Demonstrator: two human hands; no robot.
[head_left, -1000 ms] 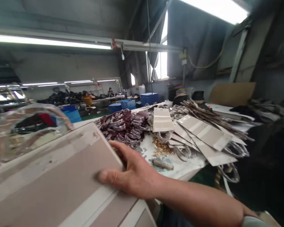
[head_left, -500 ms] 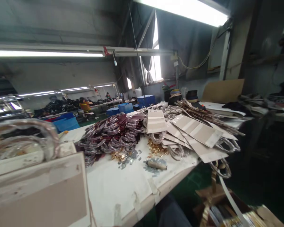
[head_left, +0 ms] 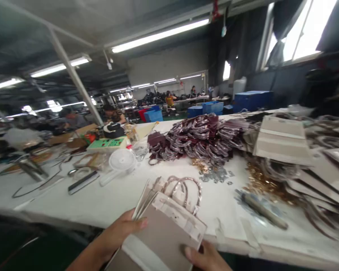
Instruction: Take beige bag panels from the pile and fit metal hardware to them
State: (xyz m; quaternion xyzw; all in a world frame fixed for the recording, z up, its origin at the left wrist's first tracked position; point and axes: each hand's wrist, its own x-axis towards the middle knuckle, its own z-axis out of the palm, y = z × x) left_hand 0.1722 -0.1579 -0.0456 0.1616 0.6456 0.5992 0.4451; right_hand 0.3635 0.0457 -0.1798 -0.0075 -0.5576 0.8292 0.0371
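Down at seven o'clock, the left hand, bare, its left thumb rounded at the tip, and behind it the forearm, bare too, slimming towards the hand and running out of frame below. Round to five o'clock, the right hand: bare again, blunt-tipped right thumb, the rest cut short below.

A white fan lies on the table near a green-topped control box, with blue bins farther back, a lit tube overhead and a bright window at right.
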